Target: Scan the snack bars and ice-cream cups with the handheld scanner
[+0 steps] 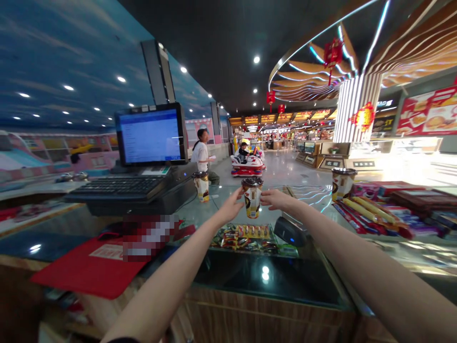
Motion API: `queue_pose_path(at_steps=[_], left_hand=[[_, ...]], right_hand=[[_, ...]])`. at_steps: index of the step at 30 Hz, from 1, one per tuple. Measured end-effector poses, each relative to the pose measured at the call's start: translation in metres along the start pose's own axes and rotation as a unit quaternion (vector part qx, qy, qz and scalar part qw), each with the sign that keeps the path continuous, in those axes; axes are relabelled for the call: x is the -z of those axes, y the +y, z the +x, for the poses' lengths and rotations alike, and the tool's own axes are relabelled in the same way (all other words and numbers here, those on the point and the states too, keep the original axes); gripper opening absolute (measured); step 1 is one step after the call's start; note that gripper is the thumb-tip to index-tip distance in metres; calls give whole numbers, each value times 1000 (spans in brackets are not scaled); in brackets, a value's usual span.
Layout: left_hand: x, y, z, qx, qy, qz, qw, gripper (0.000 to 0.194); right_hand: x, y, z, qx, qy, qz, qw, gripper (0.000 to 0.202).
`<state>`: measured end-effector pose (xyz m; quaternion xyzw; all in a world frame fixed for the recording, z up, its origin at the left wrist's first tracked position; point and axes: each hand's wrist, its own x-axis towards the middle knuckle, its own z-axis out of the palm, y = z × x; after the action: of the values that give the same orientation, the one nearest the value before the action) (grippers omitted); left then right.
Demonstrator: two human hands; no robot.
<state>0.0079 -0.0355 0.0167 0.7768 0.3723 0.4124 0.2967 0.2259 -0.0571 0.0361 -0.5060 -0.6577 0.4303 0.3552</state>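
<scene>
A lidded paper cup [252, 200] with a yellow, white and brown print stands upright on the glass counter [264, 281]. At its left side is my left hand [233, 206], fingers apart, the tips at or near the cup wall. My right hand [274, 199] is at the cup's right side with its fingers stretched toward it. Whether the fingertips touch the cup is too small to tell. Similar lidded cups stand farther left [202, 186] and right [342, 185].
A monitor [152, 136] and keyboard [119, 187] are at left, above a red bag [89, 267]. A small black device [291, 231] sits right of packaged sweets [250, 236]. Boxed snacks [385, 209] lie at right. Beyond are a person [202, 155] and a ride-on car [248, 164].
</scene>
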Motion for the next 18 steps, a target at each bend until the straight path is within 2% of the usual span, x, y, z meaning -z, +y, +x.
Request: queue_pose_path(at_steps=[6, 12, 18], left_hand=[[31, -10, -13, 15, 24, 23, 999, 74], [68, -33, -25, 9, 51, 28, 998, 75], [98, -40, -44, 27, 81, 14, 996, 86]], right_hand=[[-34, -16, 9, -15, -34, 37, 999, 23], [-74, -26, 22, -12, -39, 79, 996, 39], [-111, -31, 35, 16, -54, 111, 992, 50]])
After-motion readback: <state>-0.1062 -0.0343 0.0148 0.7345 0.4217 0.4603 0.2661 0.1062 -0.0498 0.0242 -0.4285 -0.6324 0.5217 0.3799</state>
